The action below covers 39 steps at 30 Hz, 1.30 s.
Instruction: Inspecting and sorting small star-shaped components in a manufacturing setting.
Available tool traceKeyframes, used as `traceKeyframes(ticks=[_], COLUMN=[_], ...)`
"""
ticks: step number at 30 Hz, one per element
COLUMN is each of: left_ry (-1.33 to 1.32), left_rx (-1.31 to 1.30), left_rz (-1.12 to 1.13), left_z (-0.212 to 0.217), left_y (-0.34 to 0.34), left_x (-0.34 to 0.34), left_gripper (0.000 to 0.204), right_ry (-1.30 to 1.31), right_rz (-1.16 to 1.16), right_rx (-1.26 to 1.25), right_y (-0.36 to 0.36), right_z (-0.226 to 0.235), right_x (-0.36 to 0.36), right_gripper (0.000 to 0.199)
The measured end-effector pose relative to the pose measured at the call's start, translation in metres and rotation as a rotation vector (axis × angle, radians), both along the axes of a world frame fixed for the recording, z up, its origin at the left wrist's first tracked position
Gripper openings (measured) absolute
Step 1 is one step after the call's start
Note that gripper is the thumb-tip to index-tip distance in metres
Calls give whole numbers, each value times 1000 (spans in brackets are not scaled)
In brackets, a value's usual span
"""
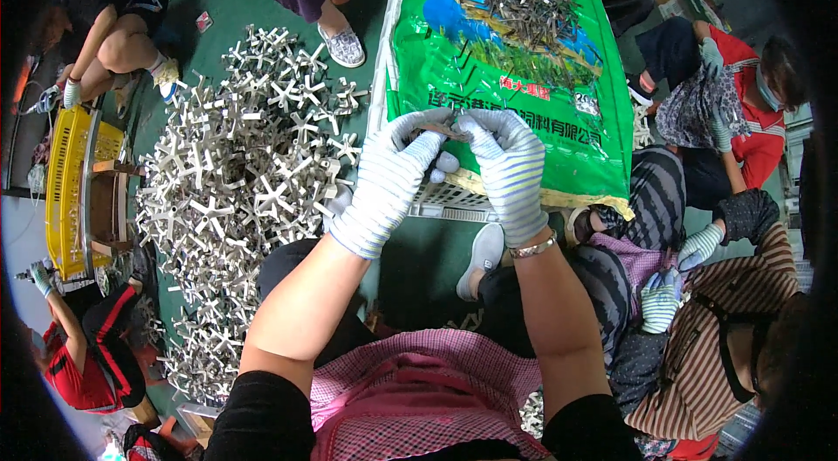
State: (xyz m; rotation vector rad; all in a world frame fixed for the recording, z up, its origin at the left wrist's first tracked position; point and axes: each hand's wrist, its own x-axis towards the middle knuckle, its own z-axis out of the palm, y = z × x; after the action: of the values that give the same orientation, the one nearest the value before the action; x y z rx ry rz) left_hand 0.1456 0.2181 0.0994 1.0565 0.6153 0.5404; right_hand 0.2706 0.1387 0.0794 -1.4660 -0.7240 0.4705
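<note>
A: In the head view, what do the hands hold?

B: A small dark piece (444, 131), just above the near edge of a green printed sack (406, 59). The left hand (393, 173) has thumb and fingers clamped on one end; the right hand (506, 155) pinches the other, though its fingertips partly hide the grip.

A: Why both hands?

B: Probably because the piece is so slight: a pinch at each end would steady it. Its exact shape is too small to tell.

A: And the sack?

B: It lies spread like a cover, with a white slotted crate (449, 212) showing under its near edge. I'd guess it serves as a table, keeping the heap of dark strips (528, 7) together at its far end, ahead of the hands.

A: The pale pile to the left?

B: Branched, whitish parts (236, 199) heaped on the green floor (196, 42), perhaps there because they take so much room.
</note>
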Motion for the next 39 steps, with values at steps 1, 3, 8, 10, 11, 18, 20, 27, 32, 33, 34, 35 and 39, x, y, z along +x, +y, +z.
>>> traceKeyframes(ticks=[1, 3, 8, 10, 11, 18, 20, 27, 32, 33, 34, 35, 39], left_ry=[-10, -49, 7, -2, -5, 20, 27, 30, -64, -90, -88, -81, -101], left_rx=[11, -2, 84, 4, 2, -18, 5, -73, -160, -176, -148, -120, -113], left_rz=[3, -3, 4, 42, 41, 80, 74, -3, 77, 94, 99, 106, 66], left_z=[-1, 1, -4, -3, -4, -10, -12, -13, -9, -12, -10, -7, -2], left_y=[-1, -4, -10, -16, -18, -25, -26, -22, -5, 2, 7, 9, 13], left_x=[-1, -1, -2, 3, 5, 1, 1, 0, -3, -5, -4, -6, -9], left_gripper=[29, 30, 30, 29, 29, 26, 25, 26, 30, 30, 31, 32, 33], right_ry=[0, 75, 2, 37, 34, 122, 87, 227, -108, -239, -252, -262, -837], right_rz=[2, -5, -66, -108, -109, -74, -89, 39, -43, -80, -198, -314, -101], right_rx=[2, -15, 18, 24, 22, 91, 98, 103, 120, 121, 42, -38, -475], right_y=[0, -1, 3, 2, 1, 6, 6, 1, -15, -23, -31, -37, -32], right_z=[1, 6, -1, -4, -5, -13, -12, -9, 18, 25, 32, 38, 48], right_x=[-2, -4, -10, -13, -12, -18, -18, -11, 37, 58, 82, 104, 169], right_gripper=[11, 10, 9, 12, 12, 19, 19, 15, 15, 17, 17, 17, 18])
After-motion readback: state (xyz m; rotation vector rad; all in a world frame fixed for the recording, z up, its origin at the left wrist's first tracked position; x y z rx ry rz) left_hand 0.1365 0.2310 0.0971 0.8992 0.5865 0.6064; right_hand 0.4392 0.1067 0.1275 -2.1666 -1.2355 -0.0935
